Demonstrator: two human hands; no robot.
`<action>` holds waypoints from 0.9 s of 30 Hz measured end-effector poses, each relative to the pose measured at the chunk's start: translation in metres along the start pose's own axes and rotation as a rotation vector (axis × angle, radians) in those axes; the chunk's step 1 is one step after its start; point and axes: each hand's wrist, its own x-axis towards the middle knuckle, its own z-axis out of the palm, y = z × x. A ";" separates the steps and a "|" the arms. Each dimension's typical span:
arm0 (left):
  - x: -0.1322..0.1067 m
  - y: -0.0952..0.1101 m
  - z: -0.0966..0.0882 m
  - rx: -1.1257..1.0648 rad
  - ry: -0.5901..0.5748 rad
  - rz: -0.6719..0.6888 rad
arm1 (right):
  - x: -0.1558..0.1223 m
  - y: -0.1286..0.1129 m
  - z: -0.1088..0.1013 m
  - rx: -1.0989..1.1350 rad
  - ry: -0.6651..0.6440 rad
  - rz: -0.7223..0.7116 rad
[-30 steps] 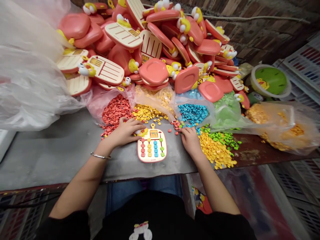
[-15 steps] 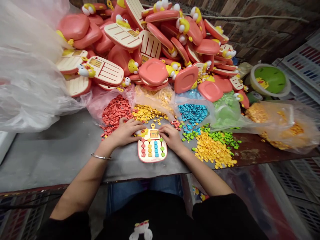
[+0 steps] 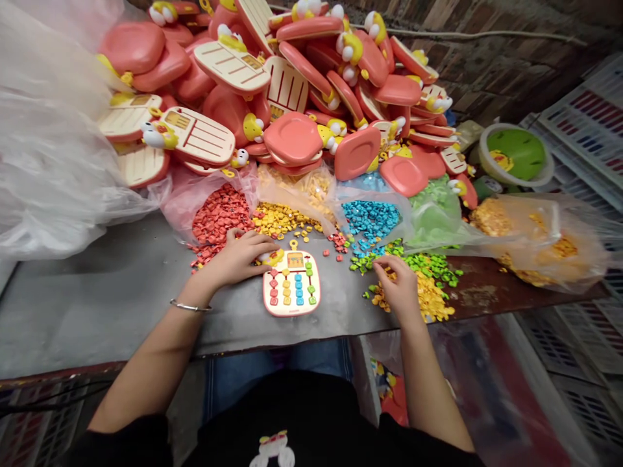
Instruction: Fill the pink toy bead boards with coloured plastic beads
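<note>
A small coral-and-cream toy board (image 3: pixel 292 283) with rows of coloured pieces lies on the grey tabletop. My left hand (image 3: pixel 239 258) grips its upper left corner, beside a yellow duck-shaped part, with a heap of red pieces (image 3: pixel 219 224) just behind. My right hand (image 3: pixel 399 283) is off to the right, fingers pinched together above a heap of yellow pieces (image 3: pixel 418 297) mixed with green pieces (image 3: pixel 428 261). Whether those fingers hold a piece is hidden. Blue pieces (image 3: pixel 370 220) and more yellow ones (image 3: pixel 282 220) lie on opened plastic bags behind the board.
A large heap of coral toy boards (image 3: pixel 272 84) rises behind the pieces. Crumpled clear plastic (image 3: pixel 48 149) fills the left side, and a bag of orange pieces (image 3: pixel 530 240) lies right. A green-lined tub (image 3: pixel 516 155), white crates (image 3: pixel 588 123) and a brick wall (image 3: pixel 487 65) stand beyond.
My right hand has moved from the right side of the toy board down and right onto the yellow and green pieces. My left hand and the board stay in place.
</note>
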 end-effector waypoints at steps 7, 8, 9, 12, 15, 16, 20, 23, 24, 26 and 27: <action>-0.001 0.000 0.000 0.003 -0.001 0.001 | 0.025 -0.018 0.019 0.006 -0.201 -0.163; 0.000 0.000 0.000 0.003 -0.006 0.000 | 0.035 -0.027 0.030 0.024 -0.246 -0.211; 0.000 0.000 0.000 0.003 -0.010 0.000 | 0.046 -0.034 0.043 0.032 -0.288 -0.262; 0.000 0.002 -0.002 0.005 -0.015 -0.008 | 0.077 -0.048 0.079 -0.025 -0.438 -0.406; 0.000 0.003 -0.003 0.003 -0.021 -0.013 | 0.094 -0.050 0.103 -0.135 -0.510 -0.486; 0.000 0.004 -0.003 0.000 -0.024 -0.012 | 0.096 -0.049 0.107 -0.157 -0.516 -0.508; 0.000 0.003 -0.002 -0.012 -0.021 -0.007 | 0.096 -0.044 0.115 -0.163 -0.534 -0.592; 0.000 0.001 -0.001 -0.015 -0.016 -0.001 | 0.095 -0.040 0.115 -0.131 -0.535 -0.622; 0.000 0.001 -0.001 -0.016 -0.015 0.000 | 0.094 -0.040 0.113 -0.104 -0.536 -0.626; 0.000 0.001 -0.001 -0.017 -0.012 -0.001 | 0.091 -0.040 0.107 -0.023 -0.546 -0.619; 0.000 0.001 -0.001 -0.017 -0.012 -0.002 | 0.089 -0.041 0.103 0.020 -0.557 -0.610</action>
